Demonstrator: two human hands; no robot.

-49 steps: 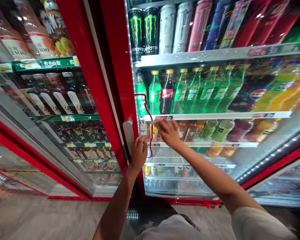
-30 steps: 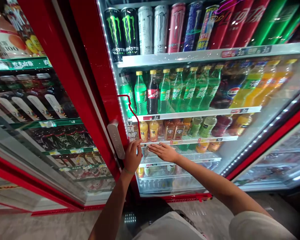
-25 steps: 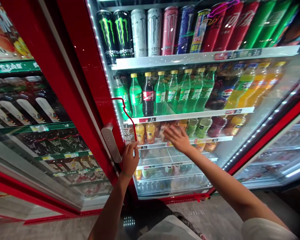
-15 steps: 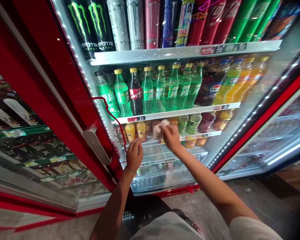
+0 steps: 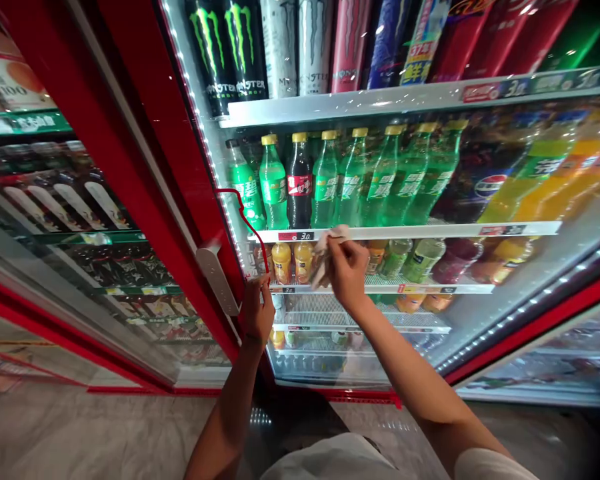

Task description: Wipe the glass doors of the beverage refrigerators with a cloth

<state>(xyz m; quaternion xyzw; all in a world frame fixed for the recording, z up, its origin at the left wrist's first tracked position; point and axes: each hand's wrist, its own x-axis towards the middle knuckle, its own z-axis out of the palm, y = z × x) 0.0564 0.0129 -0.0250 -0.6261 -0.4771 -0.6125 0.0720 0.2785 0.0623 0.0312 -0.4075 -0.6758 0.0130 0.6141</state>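
Note:
My right hand [image 5: 349, 270] is closed around a crumpled whitish cloth [image 5: 325, 257], which lies at the front of the glass door [image 5: 360, 310] of a drinks fridge, level with the juice shelf. Lower left, my left hand [image 5: 257, 308] is raised by the door's left edge with its fingers drawn together. Its fingertips are at the lower end of a thin red line [image 5: 254, 223] on the glass; whether they pinch anything is hidden. Behind the glass stand green soda bottles [image 5: 325, 183], a cola bottle [image 5: 300, 183] and small yellow juice bottles [image 5: 281, 263].
A grey door handle [image 5: 217, 277] sticks out from the red frame [image 5: 180, 173] left of my left hand. Tall cans [image 5: 245, 53] fill the upper shelf. Another fridge with dark bottles [image 5: 80, 197] stands to the left. The grey floor [image 5: 130, 433] runs below.
My view has shifted, so the fridge sits further right. The cloth has moved left and up across the glass with my right hand. My left hand has drawn left toward the red line.

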